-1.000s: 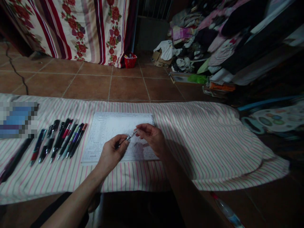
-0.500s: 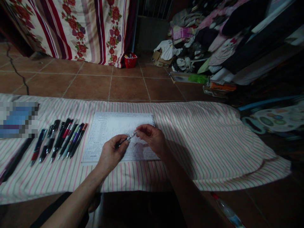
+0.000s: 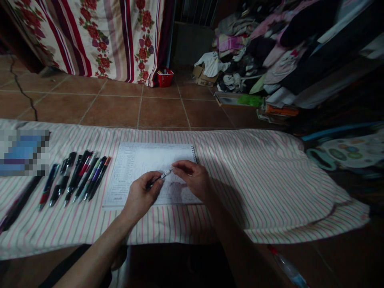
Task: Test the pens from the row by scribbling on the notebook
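Note:
My left hand (image 3: 142,196) is closed round the dark barrel of a pen (image 3: 159,177), held just above a printed sheet of paper (image 3: 141,164). My right hand (image 3: 193,179) pinches the pen's silvery tip end between thumb and fingers. Both hands hover over the lower right part of the sheet. The sheet lies on a pink-and-green striped cloth (image 3: 255,176).
A row of several pens (image 3: 76,178) lies left of the sheet, with more dark pens (image 3: 18,204) further left. Tiled floor (image 3: 162,108) lies beyond, with a red basket (image 3: 165,77), a flowered curtain (image 3: 99,36) and a heap of clothes (image 3: 255,48). A plastic bottle (image 3: 286,268) lies at bottom right.
Both hands and the pen have sunk slightly toward the sheet; the grip is the same. The camera has shifted a little.

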Demonstrator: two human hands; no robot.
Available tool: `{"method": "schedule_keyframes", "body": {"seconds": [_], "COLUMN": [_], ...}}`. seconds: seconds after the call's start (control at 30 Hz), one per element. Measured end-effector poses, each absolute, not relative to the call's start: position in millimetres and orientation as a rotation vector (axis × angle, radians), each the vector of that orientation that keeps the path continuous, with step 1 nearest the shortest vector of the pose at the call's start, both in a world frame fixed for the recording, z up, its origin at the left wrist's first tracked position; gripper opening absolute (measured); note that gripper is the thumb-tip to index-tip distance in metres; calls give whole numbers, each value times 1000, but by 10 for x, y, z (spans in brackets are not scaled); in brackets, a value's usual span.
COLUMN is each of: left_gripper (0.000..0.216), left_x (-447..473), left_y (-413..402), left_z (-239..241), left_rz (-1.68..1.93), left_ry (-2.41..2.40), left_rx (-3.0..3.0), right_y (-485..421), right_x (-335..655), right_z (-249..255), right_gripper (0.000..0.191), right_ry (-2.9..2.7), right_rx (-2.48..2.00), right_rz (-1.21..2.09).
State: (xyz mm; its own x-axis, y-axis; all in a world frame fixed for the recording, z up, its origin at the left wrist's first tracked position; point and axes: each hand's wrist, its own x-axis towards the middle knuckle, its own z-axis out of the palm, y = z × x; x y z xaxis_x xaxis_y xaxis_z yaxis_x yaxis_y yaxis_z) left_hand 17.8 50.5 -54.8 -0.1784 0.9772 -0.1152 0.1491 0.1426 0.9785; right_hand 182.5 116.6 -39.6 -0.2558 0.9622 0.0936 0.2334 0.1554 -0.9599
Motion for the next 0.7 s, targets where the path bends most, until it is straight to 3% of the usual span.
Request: {"method": "schedule_keyframes", "body": {"seconds": [0.7], "left_gripper": [26], "left_x": [127], "left_y": [529], "left_z": [-525], "left_rz": [1030], "left_ry": [1556], "left_rx": [1694], "right_y": [1146], "right_x": [1877], "right_z": [-315], "right_gripper": [13], "right_ry": [-1790], "right_rx": [-1205], "right_rz": [1137]}}
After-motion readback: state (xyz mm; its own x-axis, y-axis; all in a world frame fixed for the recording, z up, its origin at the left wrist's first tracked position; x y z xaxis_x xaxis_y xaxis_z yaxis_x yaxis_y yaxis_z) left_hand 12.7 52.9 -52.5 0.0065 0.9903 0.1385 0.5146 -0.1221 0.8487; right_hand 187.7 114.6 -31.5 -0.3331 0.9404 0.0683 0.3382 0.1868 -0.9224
